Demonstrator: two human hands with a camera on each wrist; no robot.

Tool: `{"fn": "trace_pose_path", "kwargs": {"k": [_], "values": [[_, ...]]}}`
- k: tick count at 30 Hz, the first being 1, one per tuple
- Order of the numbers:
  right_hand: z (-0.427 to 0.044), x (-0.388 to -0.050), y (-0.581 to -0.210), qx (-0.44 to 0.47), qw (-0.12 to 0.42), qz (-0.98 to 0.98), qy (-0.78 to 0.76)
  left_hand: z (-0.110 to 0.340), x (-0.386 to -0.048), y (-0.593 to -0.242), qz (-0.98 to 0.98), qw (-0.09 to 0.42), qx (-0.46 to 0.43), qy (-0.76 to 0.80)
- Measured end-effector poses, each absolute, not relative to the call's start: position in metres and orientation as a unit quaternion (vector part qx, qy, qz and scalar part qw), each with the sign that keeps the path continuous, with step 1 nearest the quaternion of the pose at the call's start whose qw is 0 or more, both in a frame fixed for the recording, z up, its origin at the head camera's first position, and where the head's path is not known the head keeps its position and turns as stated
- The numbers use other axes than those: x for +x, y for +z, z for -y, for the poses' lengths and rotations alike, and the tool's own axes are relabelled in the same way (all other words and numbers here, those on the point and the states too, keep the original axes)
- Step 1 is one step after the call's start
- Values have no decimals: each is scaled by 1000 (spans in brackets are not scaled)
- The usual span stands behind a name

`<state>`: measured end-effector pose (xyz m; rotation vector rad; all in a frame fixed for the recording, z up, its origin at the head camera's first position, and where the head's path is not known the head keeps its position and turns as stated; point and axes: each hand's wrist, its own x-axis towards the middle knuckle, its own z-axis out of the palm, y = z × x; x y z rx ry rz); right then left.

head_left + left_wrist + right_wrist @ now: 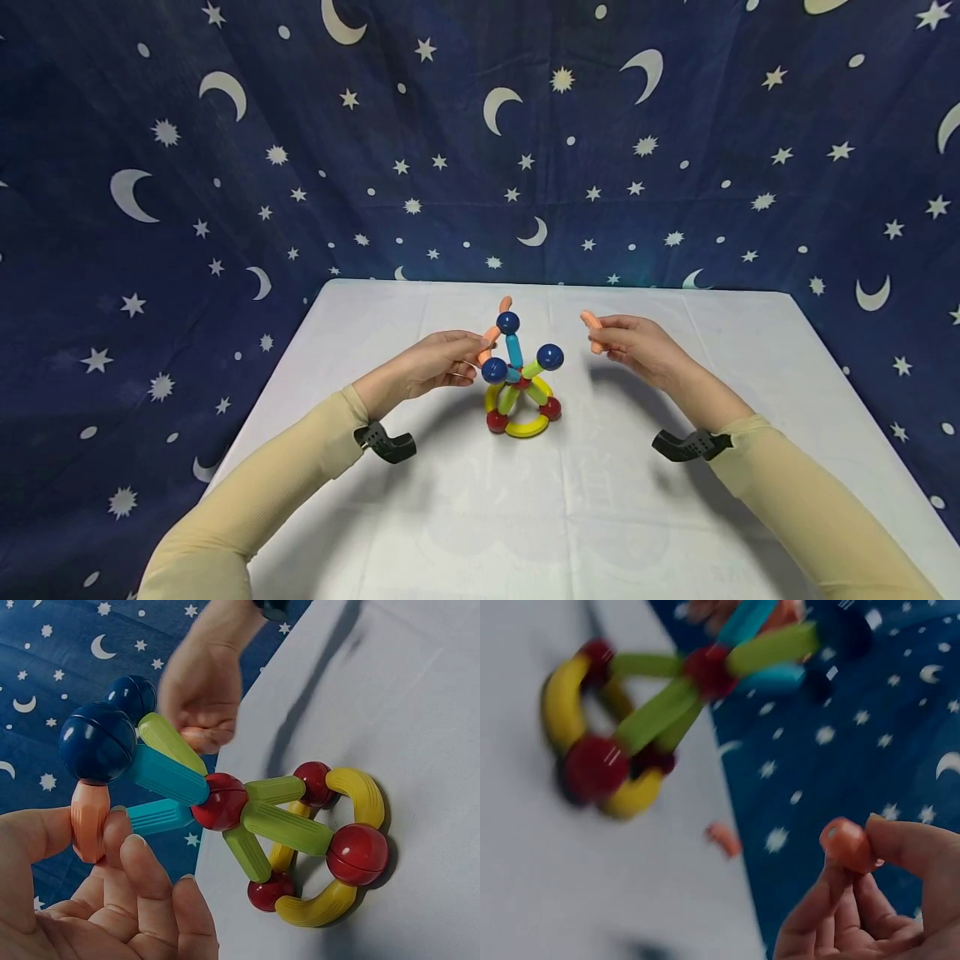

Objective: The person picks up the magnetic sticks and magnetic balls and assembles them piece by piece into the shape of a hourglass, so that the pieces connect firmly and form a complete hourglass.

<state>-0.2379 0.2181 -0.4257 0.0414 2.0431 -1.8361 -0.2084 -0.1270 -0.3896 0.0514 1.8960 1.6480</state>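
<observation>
A toy structure of rods and balls stands on the white table, with a red ball at its centre. Cyan and lime rods run up from it to blue balls; lime legs go down to a yellow ring joined by red balls. My left hand pinches a curved orange rod between thumb and fingers, its end touching the left blue ball. To the right, apart from the structure, my right hand pinches another orange rod above the table.
A loose orange rod lies on the table behind the structure. The white cloth-covered table ends at a dark blue curtain with moons and stars. Black straps sit at both wrists.
</observation>
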Motion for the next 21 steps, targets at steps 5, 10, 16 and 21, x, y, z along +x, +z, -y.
{"fn": "trace_pose_path", "kwargs": {"k": [5,10,16,21], "values": [[-201,-238,-402,11,234,-635,-736,127,-209,-390,-718,307,12,624],[-182,-235,-389,4,245,-637,-731,127,-209,-391,-718,307,9,624],[-169,-230,-388,4,262,-638,-724,127,-208,-389,-718,310,13,623],[-166,-228,-390,7,258,-639,-725,127,-207,-389,-717,309,18,625]]}}
